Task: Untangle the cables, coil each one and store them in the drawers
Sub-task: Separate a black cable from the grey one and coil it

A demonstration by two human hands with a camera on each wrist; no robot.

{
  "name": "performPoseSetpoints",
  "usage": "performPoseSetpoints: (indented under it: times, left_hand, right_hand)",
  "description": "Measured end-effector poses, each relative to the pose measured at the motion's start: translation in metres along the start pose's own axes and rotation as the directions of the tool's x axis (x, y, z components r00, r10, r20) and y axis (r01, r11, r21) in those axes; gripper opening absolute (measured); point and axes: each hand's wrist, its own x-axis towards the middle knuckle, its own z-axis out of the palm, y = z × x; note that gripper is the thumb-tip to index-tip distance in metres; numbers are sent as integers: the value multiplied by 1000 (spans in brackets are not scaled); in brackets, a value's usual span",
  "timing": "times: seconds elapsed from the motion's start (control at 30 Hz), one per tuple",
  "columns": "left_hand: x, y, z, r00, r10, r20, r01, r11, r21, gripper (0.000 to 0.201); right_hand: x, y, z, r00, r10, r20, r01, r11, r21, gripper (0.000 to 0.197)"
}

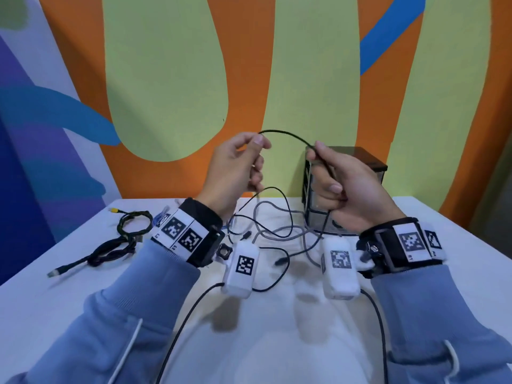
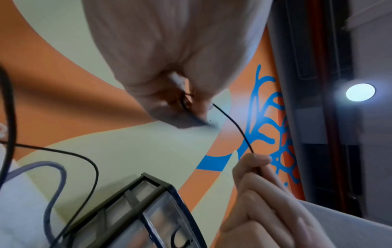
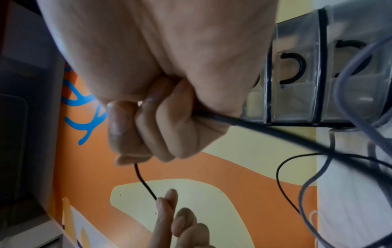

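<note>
A thin black cable [image 1: 288, 133] arches in the air between both hands above the table. My left hand [image 1: 256, 144] pinches it between thumb and forefinger, and the loose length drops from there to the table. My right hand [image 1: 322, 162] grips the other side in a fist, thumb on top; in the right wrist view the black cable [image 3: 144, 181] leaves that fist towards the left fingertips [image 3: 167, 199]. Just behind the right hand stands the small drawer unit [image 1: 365, 162], dark-framed with clear drawers [image 3: 297, 75], all closed. A grey cable [image 1: 279, 232] lies tangled with black cable on the table below.
Two bundled dark cables lie at the table's left: a braided one with a yellow plug [image 1: 133, 223] and another with a USB plug [image 1: 110, 252]. The white table [image 1: 277, 342] ends against a painted wall. Wrist-camera leads trail towards me.
</note>
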Motion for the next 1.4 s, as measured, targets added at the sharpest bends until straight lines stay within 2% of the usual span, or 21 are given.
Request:
performPoseSetpoints:
  times: [0.07,0.13,0.2,0.23,0.3,0.37,0.47,0.53,0.6,0.63,0.7,0.8,0.9,1.0,1.07,1.13,1.2,1.27,1.33,1.4]
  left_hand:
    - [5,-6,-9,995,30,-96,-24,998,58,29]
    - [4,-13,-16,995,66,-79,-45,967,252,29]
    - [-1,-16,-19,995,63,76,-93,851,517,28]
    - [-6,-17,-18,984,14,179,-123,777,617,29]
    - [-17,-17,-9,925,-131,357,-196,641,742,30]
    - [-28,-13,2,872,-213,440,-255,570,781,24]
    - [-40,-4,13,832,-227,506,-327,535,779,35]
    - [-49,5,18,795,-217,566,-400,513,760,31]
    - [-58,16,22,762,-171,624,-467,523,713,26]
    - [-61,22,22,759,-138,636,-472,558,683,25]
    - [-60,35,17,770,-43,637,-445,680,583,23]
    - [-50,49,-5,832,87,548,-355,843,404,20]
    - [-36,44,-29,918,199,343,-297,918,262,18]
    - [-25,32,-40,946,294,136,-315,934,169,18]
    - [-21,22,-40,953,301,35,-303,946,118,17]
    - [-17,12,-35,961,271,-57,-264,958,112,20]
    - [-17,4,-27,966,237,-101,-219,962,166,31]
    - [-18,-6,-19,982,186,-21,-175,952,249,45]
    - [-21,-13,-11,988,51,148,-95,948,305,49]
    - [-25,-21,-4,943,-95,318,-40,918,395,37]
  right_hand:
    - [-1,1,4,998,33,57,-32,999,-20,26]
    - [-2,1,5,998,24,65,-23,1000,-15,28]
    - [-3,0,5,999,-26,35,25,999,27,33]
    - [-2,0,5,998,-60,14,59,997,57,37]
    - [1,2,4,992,-116,-45,120,988,97,42]
    - [4,7,3,981,-160,-113,172,980,101,44]
    - [8,13,3,943,-238,-233,260,963,68,40]
    - [9,15,2,911,-289,-294,310,950,25,36]
    - [10,16,3,902,-316,-293,318,947,-44,37]
    - [9,17,5,906,-323,-272,303,946,-115,38]
    - [7,19,10,925,-311,-220,245,928,-281,36]
    - [3,22,16,966,-225,-126,159,904,-398,30]
    - [0,19,19,993,-117,6,107,886,-451,29]
    - [-5,14,25,989,32,146,20,940,-341,34]
    - [-9,11,27,966,115,233,-65,975,-213,33]
    - [-11,10,29,944,150,293,-120,986,-117,32]
    - [-12,9,31,942,131,310,-127,991,-32,32]
    - [-11,9,30,961,42,275,-58,997,51,38]
    - [-7,7,27,972,-72,223,39,988,148,43]
    - [-4,4,22,979,-168,115,137,961,239,46]
